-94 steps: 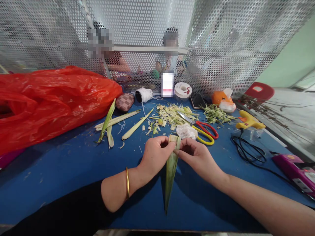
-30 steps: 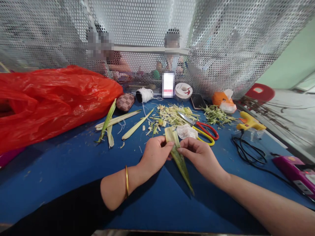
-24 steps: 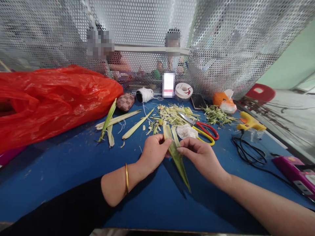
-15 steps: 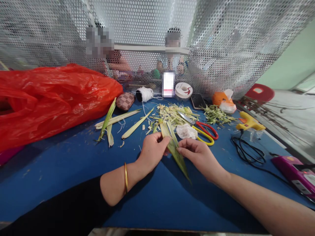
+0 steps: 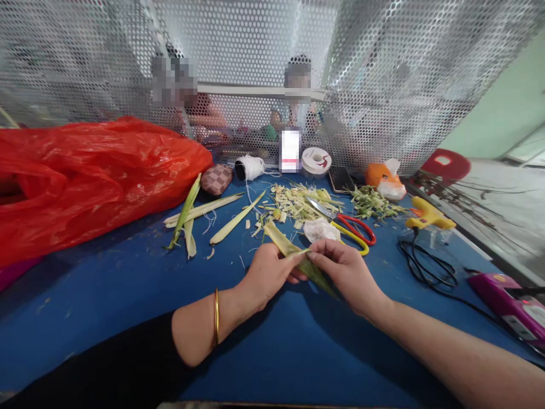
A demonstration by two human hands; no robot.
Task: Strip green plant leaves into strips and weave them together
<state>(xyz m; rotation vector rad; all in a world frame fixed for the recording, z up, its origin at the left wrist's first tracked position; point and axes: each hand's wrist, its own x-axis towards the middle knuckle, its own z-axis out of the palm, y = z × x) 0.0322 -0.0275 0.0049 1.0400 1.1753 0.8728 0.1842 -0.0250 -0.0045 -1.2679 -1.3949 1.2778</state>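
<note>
My left hand point(image 5: 269, 274), with a gold bangle at the wrist, grips a long green leaf point(image 5: 279, 238) between thumb and fingers. At the leaf's right side, my right hand point(image 5: 347, 272) pinches its edge with thumb and forefinger. The leaf is pale at its upper end and dark green toward its pointed lower end. Scissors point(image 5: 355, 227) with red and yellow handles lie beyond my right hand, near a crumpled white tissue point(image 5: 321, 229). Chopped pale scraps point(image 5: 293, 201) are heaped beyond the leaf.
A red plastic bag point(image 5: 93, 176) covers the left side. White thread point(image 5: 251, 167), a ribbon spool point(image 5: 316, 161) and a lit phone point(image 5: 290, 150) stand at the back. On the right are a yellow glue gun point(image 5: 430, 216) and a purple power strip point(image 5: 508, 307). People sit behind the mesh.
The leaf has tilted, its pale upper end swinging left. My left hand has turned and its thumb has come close to my right fingertips.
</note>
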